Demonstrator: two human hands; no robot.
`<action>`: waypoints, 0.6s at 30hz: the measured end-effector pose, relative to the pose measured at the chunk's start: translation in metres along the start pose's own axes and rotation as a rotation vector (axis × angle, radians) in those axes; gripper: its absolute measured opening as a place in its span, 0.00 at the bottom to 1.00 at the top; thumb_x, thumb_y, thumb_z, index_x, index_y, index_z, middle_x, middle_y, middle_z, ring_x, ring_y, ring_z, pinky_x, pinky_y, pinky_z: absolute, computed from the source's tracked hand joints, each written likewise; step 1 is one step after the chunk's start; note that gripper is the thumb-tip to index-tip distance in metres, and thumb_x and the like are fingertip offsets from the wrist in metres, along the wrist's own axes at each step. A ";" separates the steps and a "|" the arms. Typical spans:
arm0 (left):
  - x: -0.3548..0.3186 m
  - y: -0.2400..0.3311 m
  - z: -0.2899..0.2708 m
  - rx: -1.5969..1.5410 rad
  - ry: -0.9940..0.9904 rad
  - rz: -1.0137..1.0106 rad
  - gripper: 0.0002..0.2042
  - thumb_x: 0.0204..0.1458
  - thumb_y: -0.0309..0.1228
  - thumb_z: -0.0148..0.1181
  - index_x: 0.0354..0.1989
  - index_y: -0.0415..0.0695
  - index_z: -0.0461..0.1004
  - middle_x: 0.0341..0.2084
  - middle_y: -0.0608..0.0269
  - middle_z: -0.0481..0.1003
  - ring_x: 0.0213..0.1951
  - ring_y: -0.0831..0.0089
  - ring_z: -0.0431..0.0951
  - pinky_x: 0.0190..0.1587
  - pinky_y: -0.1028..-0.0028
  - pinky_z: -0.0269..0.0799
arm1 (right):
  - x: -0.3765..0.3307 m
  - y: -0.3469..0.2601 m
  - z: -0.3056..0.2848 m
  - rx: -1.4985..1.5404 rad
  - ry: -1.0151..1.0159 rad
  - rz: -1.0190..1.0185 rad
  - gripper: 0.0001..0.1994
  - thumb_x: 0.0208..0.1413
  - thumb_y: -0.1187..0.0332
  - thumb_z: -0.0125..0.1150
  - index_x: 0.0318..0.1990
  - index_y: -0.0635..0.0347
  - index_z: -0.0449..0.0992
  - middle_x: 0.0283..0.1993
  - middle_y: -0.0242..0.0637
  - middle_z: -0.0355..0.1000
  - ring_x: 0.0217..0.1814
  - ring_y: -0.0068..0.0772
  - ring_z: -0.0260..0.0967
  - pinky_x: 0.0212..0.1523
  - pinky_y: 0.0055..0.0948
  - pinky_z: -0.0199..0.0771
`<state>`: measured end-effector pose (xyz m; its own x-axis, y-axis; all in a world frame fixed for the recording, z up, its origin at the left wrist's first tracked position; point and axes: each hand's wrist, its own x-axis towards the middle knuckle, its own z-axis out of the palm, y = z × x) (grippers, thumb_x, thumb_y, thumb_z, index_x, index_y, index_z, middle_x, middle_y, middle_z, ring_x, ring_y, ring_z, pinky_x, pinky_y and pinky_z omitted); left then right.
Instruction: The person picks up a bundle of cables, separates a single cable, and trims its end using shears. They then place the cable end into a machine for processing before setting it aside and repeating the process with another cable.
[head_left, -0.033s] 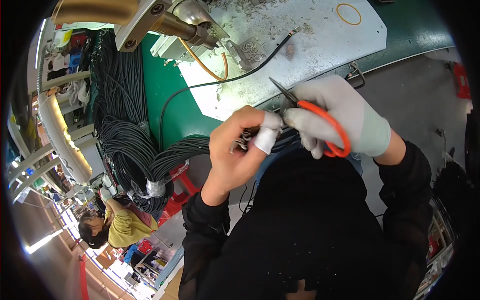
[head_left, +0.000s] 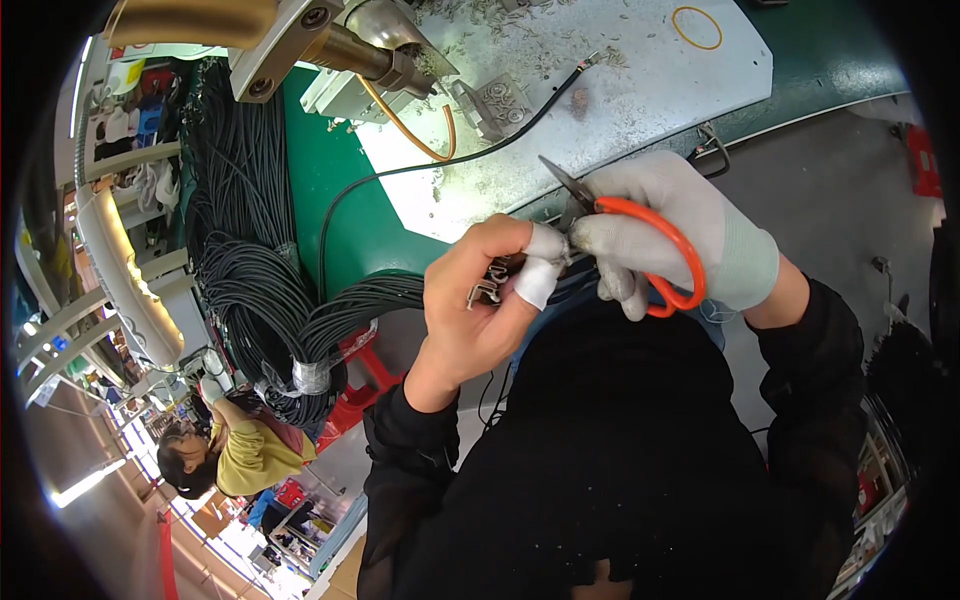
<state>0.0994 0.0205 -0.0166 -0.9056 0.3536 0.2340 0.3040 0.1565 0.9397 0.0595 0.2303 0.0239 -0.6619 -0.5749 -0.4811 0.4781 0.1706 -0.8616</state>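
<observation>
My left hand (head_left: 455,320), bare but with white wraps on the thumb and index fingertip, is closed around several small bent metal pieces (head_left: 488,287). My right hand (head_left: 715,235) wears a whitish glove and grips scissors with orange-red handles (head_left: 683,243). Their dark blades stick out past the gloved fingers, toward the upper left. Both hands' fingertips meet in front of my body, and what is pinched between them is too small to make out. A bundle of black cables (head_left: 375,287) runs behind my left hand.
A metal press head (head_left: 375,68) hangs above a pale work plate (head_left: 640,90) strewn with metal scraps. One black cable (head_left: 500,145) crosses the plate, near an orange ring (head_left: 697,28). Coiled black cables (head_left: 260,300) hang at the left, and beyond sits a person in yellow (head_left: 262,455).
The scissors have turned slightly in my right hand, and their blades look broader. My left hand has shifted a little, showing more of the metal pieces.
</observation>
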 end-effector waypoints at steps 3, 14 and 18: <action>0.000 0.010 0.008 -0.133 0.040 -0.090 0.09 0.52 0.18 0.54 0.42 0.36 0.69 0.31 0.58 0.75 0.29 0.78 0.74 0.31 0.80 0.69 | 0.003 0.017 0.007 0.213 0.014 -0.148 0.14 0.54 0.63 0.56 0.26 0.67 0.71 0.17 0.36 0.70 0.14 0.23 0.68 0.18 0.21 0.68; 0.004 0.010 -0.025 0.073 -0.397 0.239 0.06 0.49 0.19 0.57 0.35 0.37 0.75 0.29 0.58 0.74 0.23 0.72 0.73 0.25 0.79 0.67 | -0.002 0.019 0.002 0.396 -0.381 0.225 0.13 0.55 0.66 0.51 0.30 0.70 0.71 0.15 0.37 0.68 0.14 0.26 0.67 0.22 0.23 0.72; 0.005 0.010 -0.022 -0.042 -0.471 0.238 0.06 0.48 0.19 0.57 0.35 0.38 0.75 0.26 0.60 0.73 0.22 0.72 0.72 0.22 0.80 0.64 | -0.011 0.016 0.013 0.428 -0.322 0.159 0.10 0.54 0.66 0.54 0.30 0.66 0.71 0.15 0.36 0.68 0.14 0.29 0.67 0.21 0.24 0.71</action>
<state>0.0915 0.0033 -0.0008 -0.5790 0.7525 0.3138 0.4645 -0.0120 0.8855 0.0818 0.2292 0.0172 -0.3848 -0.7958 -0.4677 0.7939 -0.0268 -0.6075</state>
